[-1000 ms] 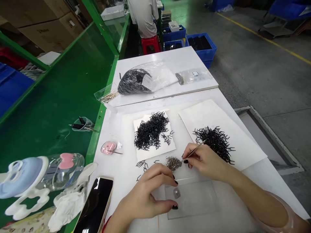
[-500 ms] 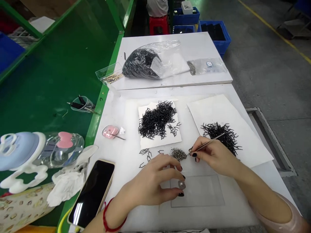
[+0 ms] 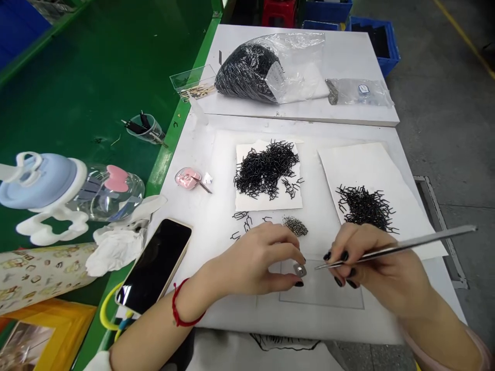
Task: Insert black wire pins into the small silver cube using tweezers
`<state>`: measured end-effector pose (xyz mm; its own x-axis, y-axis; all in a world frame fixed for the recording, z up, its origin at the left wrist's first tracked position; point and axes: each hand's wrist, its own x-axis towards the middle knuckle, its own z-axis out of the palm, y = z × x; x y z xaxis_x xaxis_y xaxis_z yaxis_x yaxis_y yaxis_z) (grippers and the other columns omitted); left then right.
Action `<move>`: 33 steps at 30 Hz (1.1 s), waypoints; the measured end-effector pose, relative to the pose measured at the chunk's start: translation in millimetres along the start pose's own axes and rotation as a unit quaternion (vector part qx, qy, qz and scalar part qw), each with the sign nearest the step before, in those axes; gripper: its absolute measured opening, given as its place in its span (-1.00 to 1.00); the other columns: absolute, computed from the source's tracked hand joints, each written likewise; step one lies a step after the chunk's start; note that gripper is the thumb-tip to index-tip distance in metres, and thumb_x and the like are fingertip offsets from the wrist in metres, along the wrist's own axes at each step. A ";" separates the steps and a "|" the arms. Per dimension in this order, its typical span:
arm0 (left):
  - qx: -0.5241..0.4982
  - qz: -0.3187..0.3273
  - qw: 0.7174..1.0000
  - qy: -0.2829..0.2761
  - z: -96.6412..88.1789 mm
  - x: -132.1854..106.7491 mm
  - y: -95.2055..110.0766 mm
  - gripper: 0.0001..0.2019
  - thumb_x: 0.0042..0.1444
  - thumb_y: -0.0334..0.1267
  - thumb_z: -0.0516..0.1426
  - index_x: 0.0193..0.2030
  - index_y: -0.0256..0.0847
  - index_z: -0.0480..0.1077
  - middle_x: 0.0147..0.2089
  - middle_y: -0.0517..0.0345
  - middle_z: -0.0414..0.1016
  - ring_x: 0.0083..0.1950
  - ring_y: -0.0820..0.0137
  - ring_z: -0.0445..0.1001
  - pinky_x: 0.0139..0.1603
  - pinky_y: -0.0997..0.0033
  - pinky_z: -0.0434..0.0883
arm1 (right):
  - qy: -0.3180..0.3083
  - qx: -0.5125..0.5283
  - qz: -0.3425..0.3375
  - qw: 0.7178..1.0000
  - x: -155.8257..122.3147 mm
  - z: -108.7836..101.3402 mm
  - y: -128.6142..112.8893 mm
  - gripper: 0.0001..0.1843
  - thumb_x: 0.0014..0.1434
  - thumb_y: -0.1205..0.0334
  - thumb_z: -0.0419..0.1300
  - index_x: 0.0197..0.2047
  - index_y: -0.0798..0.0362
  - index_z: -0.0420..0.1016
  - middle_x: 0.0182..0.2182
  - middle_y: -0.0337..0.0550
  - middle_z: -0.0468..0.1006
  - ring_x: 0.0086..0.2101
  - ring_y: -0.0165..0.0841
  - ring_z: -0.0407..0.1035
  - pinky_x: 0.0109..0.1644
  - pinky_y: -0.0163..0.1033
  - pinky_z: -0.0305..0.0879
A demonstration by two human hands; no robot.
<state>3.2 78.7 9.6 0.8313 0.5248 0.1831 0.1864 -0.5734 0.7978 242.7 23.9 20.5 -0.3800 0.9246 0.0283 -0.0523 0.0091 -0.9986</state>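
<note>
My left hand (image 3: 263, 257) pinches a small square metal piece (image 3: 299, 269) between thumb and fingers, above a thin clear plate (image 3: 325, 299) on the white table. In my right hand (image 3: 379, 263) is a pair of metal tweezers (image 3: 410, 243), its tips pointing left, a short way from the square piece. Whether a tiny part sits in the tips is too small to tell. Just beyond my left fingers lies a heap of tiny metal parts (image 3: 296, 225). Two piles of black U-shaped pieces, a left pile (image 3: 266, 167) and a right pile (image 3: 365, 207), rest on white sheets.
A black-screened phone (image 3: 157, 265), a baby bottle (image 3: 69, 185) and crumpled tissue (image 3: 116, 247) lie at left. A pink item (image 3: 188, 178) is near the table's left edge. Farther back are a large plastic bag (image 3: 251, 72) of black pieces and a smaller bag (image 3: 363, 91).
My right hand has drawn the tweezers back from the heap of tiny parts, nearer to me and close to the square piece. The head view has shifted; my left hand still holds that piece.
</note>
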 end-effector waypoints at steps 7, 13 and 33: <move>0.014 0.015 1.000 0.000 0.7 -0.2 -2.6 -0.85 0.13 -0.26 0.26 -0.19 -0.24 0.47 -0.20 0.05 0.50 -0.23 0.36 0.43 -0.12 0.33 0.33 | -0.085 -0.040 -0.004 0.996 2.1 12.2 5.4 -0.72 0.30 0.50 0.08 -0.11 -0.12 0.37 -0.29 -0.18 0.44 -0.29 -0.39 0.33 -0.31 -0.32 0.36; 0.018 0.024 1.000 0.006 1.9 -0.5 -3.8 -0.85 0.12 -0.26 0.27 -0.20 -0.25 0.46 -0.22 0.07 0.49 -0.25 0.37 0.43 -0.14 0.34 0.33 | -0.099 -0.045 -0.020 0.994 4.6 10.2 7.3 -0.70 0.30 0.54 0.03 -0.09 -0.08 0.32 -0.28 -0.17 0.41 -0.30 -0.40 0.30 -0.32 -0.33 0.33; 0.012 0.013 1.000 -0.003 0.4 0.0 -1.0 -0.84 0.14 -0.27 0.25 -0.17 -0.26 0.46 -0.20 0.05 0.49 -0.21 0.34 0.43 -0.15 0.35 0.32 | -0.087 -0.020 -0.026 0.996 5.5 10.3 5.6 -0.73 0.27 0.56 0.07 -0.12 -0.03 0.35 -0.28 -0.20 0.40 -0.28 -0.43 0.31 -0.27 -0.33 0.33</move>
<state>3.2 79.1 8.6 0.8392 0.5056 0.2001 0.1770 -0.6020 0.7786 230.8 25.1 15.5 -0.5321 0.8425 0.0833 -0.0404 0.0730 -0.9965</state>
